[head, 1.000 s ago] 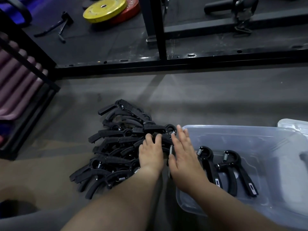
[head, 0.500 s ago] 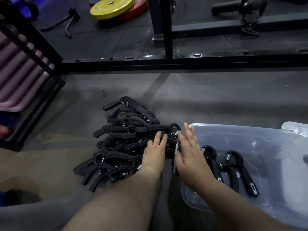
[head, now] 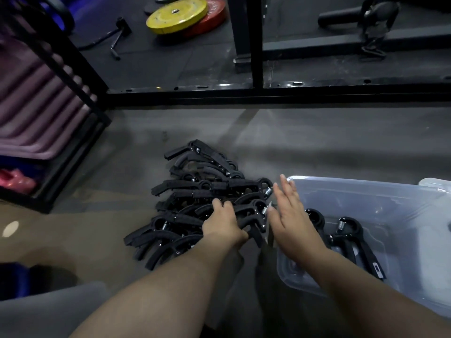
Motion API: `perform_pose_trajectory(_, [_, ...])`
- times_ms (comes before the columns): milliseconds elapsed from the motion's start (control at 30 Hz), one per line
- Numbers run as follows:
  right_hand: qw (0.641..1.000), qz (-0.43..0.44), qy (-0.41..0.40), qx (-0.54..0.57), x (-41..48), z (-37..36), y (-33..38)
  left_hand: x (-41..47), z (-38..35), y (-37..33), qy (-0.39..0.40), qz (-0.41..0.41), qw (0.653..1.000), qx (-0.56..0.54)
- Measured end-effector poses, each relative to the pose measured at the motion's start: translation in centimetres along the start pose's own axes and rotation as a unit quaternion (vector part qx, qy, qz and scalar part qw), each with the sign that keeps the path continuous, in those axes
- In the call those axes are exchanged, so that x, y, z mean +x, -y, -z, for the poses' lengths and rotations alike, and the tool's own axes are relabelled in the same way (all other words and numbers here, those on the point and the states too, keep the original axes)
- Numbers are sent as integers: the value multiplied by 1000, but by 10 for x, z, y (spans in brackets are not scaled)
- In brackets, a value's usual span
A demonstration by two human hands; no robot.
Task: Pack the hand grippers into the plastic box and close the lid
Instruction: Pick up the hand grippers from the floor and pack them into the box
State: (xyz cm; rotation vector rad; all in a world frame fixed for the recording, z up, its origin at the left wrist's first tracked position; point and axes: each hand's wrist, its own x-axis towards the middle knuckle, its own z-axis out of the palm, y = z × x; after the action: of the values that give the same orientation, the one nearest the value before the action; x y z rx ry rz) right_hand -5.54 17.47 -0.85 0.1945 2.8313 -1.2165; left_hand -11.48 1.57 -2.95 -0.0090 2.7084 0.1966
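Bare skin comes nearest: the left hand (head: 224,224) lies on the near right edge of the pile (head: 195,191), fingers curled round one black gripper (head: 251,212), thumb tucked under its handle. At its three o'clock the right hand (head: 290,223) is flat, fingers straight and together, holding nothing, above the left wall of the box (head: 361,185). Whether it touches the rim I cannot tell.

The box, clear plastic, sits just beside the pile at three o'clock. Two grippers (head: 346,240) lie in it, side by side, handles toward the person. Most of the work seems left, since the pile is far larger than what is packed.

To do this step well, I judge, lift the held gripper straight up so its spring and handles do not hook its neighbours. Steady the pile with the flat hand, then lay the piece parallel to the two inside. Tight rows should let the lid (head: 436,185), at the box's two o'clock, seat later.

Farther off, at twelve o'clock, a yellow plate (head: 178,14) overlaps a red plate (head: 212,19).
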Motion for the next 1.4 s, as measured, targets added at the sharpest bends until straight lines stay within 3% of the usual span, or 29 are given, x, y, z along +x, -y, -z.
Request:
perform_pose_trajectory(100, [1000, -5, -2, -5, -2, 5, 4, -7, 16, 9, 11, 52, 987, -149])
perform_pose_trajectory(200, [999, -23, -32, 20, -4, 11, 10, -15, 29, 17, 33, 105, 952, -285])
perform_pose_trajectory(267, [998, -36, -48, 31, -7, 13, 15, -21, 37, 22, 47, 160, 889, -426])
perform_pose_trajectory(367, [995, -46, -79, 45, -13, 16, 23, -34, 53, 25, 109, 208, 756, -611])
perform_pose_trajectory(433, [992, -25, -113, 41, -16, 19, 31, -45, 63, 29, 165, 170, 694, -680])
perform_pose_trajectory(533, [988, -21, -107, 111, -21, 22, 49, -59, 71, 32, 285, 47, 618, -731])
perform_pose_trajectory(633, [954, -80, -74, 278, -24, 24, 66, -70, 78, 19, 357, -42, 592, -721])
perform_pose_trajectory(733, [906, -112, -58, 405, -25, 35, 79, -82, 86, 0, 407, -78, 576, -705])
perform_pose_trajectory(833, [885, -117, -43, 449, -28, 56, 81, -91, 87, -21, 408, -93, 581, -698])
perform_pose_trajectory(933, [952, -76, -58, 291, -26, 79, 60, -94, 81, -41, 405, -103, 606, -677])
perform_pose_trajectory(1000, [982, -61, -70, 164, -24, 95, 38, -96, 74, -62, 370, -95, 665, -642])
perform_pose_trajectory(1033, [990, -68, -64, 109, -23, 103, 23, -98, 71, -73, 311, -77, 712, -624])
perform_pose_trajectory(1100, [995, -97, -19, -16, -28, 117, -7, -92, 57, -89, 112, -44, 812, -571])
perform_pose_trajectory(1167, [981, -166, 44, -85, -40, 129, -35, -80, 39, -91, -91, -67, 886, -450])
perform_pose_trajectory(1200, [973, -205, 67, -84, -47, 132, -47, -75, 31, -87, -133, -95, 910, -380])
perform_pose_trajectory(1267, [959, -262, 89, -67, -59, 131, -68, -69, 13, -81, -121, -147, 939, -286])
perform_pose_trajectory(1400, [943, -308, 73, -104, -59, 113, -109, -72, -7, -74, -60, -206, 954, -211])
